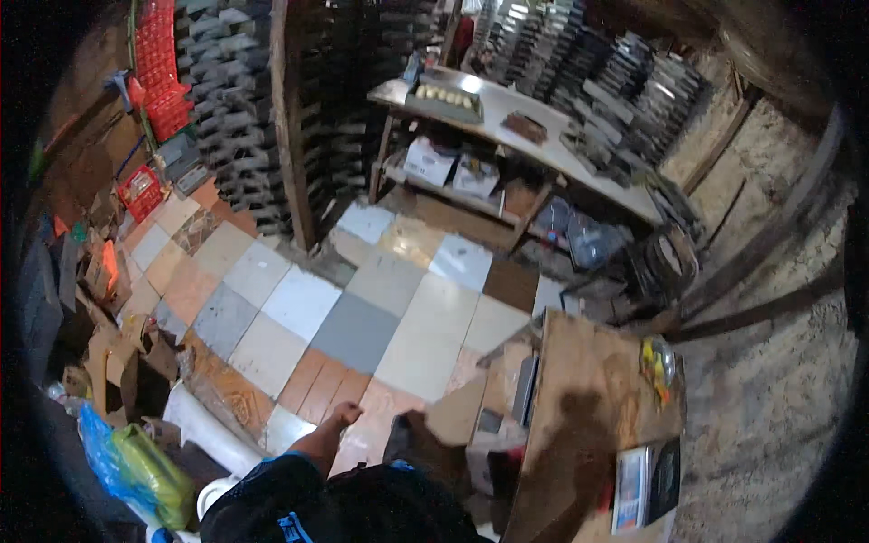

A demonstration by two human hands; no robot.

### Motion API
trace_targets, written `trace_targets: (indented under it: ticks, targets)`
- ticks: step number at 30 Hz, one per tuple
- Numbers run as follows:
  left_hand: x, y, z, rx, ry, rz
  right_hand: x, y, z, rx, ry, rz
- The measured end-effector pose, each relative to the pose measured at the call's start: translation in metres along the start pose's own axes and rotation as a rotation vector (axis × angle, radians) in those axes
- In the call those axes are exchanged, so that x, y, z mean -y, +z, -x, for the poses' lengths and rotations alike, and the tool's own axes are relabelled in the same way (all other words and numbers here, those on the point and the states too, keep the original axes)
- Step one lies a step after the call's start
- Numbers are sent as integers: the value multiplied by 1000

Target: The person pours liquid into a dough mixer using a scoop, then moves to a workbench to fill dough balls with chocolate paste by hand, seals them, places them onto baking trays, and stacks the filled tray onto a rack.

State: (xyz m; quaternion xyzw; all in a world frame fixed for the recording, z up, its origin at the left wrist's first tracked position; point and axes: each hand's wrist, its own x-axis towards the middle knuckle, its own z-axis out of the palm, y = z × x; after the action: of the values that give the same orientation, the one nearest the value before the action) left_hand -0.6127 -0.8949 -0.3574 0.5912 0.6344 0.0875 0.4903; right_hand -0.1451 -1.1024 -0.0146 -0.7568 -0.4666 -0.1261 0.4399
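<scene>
My left hand [344,415] hangs low over the tiled floor [356,331], fingers curled in, with nothing showing in it. Beside it, my right hand [412,423] is dark and in shadow, so its fingers cannot be made out. To its right are cardboard pieces [457,412] next to a wooden table [566,380]. Neither hand visibly touches anything. On that table lie a flat black-and-white box [647,486] and a clear bag with yellow and red things [658,366].
A long workbench [507,107] stands ahead, bearing a tray of pale round pieces [448,97]. Stacked grey trays [231,109] rise behind a wooden post [288,136]. At left are a white plastic chair [204,425], blue and green-yellow bags [145,466], cardboard boxes [113,362] and red crates [156,45].
</scene>
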Motion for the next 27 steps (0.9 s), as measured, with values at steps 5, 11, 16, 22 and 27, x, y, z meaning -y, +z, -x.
trace_targets:
  ticks: [5, 11, 16, 22, 27]
  targets:
    - [14, -80, -78, 127, -405, 287, -41, 201, -146, 168, -124, -462]
    - [2, -165, -213, 181, 417, 800, 62, 359, -322, 597, -130, -298]
    - [-80, -215, -366, -144, -339, 375, 120, 506, -402, 690, -153, -279]
    - [-169, -296, -525, 357, -426, 652, 5, 658, -407, 1026, -34, 200]
    - [-242, -341, -717, -41, 448, -734, -110, 726, -360, 1166, 177, 350]
